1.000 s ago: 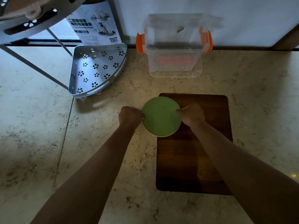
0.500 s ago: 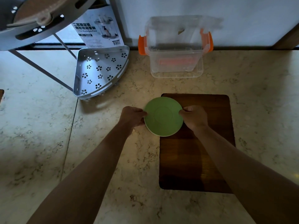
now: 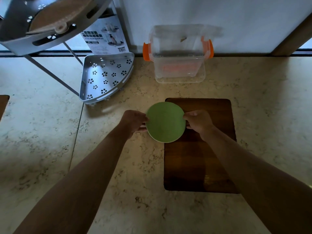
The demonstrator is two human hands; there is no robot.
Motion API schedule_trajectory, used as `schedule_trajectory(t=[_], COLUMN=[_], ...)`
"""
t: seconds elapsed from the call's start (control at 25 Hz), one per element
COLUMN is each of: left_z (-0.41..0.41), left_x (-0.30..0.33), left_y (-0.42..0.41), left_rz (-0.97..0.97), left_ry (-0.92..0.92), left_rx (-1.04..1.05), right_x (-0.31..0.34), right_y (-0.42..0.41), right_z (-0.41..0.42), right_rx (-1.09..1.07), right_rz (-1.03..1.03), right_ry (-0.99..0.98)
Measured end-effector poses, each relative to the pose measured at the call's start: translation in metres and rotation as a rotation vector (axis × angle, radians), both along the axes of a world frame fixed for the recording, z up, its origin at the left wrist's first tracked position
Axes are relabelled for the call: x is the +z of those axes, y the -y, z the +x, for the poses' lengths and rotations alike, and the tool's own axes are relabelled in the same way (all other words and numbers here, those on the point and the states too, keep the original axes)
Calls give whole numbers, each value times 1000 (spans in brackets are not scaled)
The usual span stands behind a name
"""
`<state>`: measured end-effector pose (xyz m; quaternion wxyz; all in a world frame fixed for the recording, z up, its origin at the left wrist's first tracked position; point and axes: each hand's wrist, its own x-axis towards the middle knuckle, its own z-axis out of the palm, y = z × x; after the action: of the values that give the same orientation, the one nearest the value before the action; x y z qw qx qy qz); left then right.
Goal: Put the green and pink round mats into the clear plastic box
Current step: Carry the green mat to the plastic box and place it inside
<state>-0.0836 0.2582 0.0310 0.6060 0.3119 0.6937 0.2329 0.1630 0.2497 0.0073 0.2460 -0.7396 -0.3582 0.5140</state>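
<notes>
A green round mat is held flat above the left end of a dark wooden board. My left hand pinches its left rim and my right hand pinches its right rim. The clear plastic box with orange side clips stands open against the wall, straight beyond the mat. Something pink shows through the box's front wall, lying low inside; its shape is blurred.
A grey metal corner shelf with flower-shaped holes rests on the stone floor left of the box, with its slanted legs and upper tier at top left. A printed carton leans on the wall behind it.
The green mat, held in both hands, has risen slightly and moved a little toward the box. The view has shifted, so the shelf and box sit further right and lower in frame.
</notes>
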Motion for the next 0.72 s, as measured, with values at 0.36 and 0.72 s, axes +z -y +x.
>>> schedule_trajectory(t=[0.36,0.72], left_z=[-8,24], left_x=[63,88], left_y=[43,86], left_rz=[123,99], left_ry=[40,42], left_rx=[-3,63], right_x=[60,83], right_y=[38,84], right_z=[-5,17], right_rx=[95,40], right_rz=[85,104], right_ry=[45,-15])
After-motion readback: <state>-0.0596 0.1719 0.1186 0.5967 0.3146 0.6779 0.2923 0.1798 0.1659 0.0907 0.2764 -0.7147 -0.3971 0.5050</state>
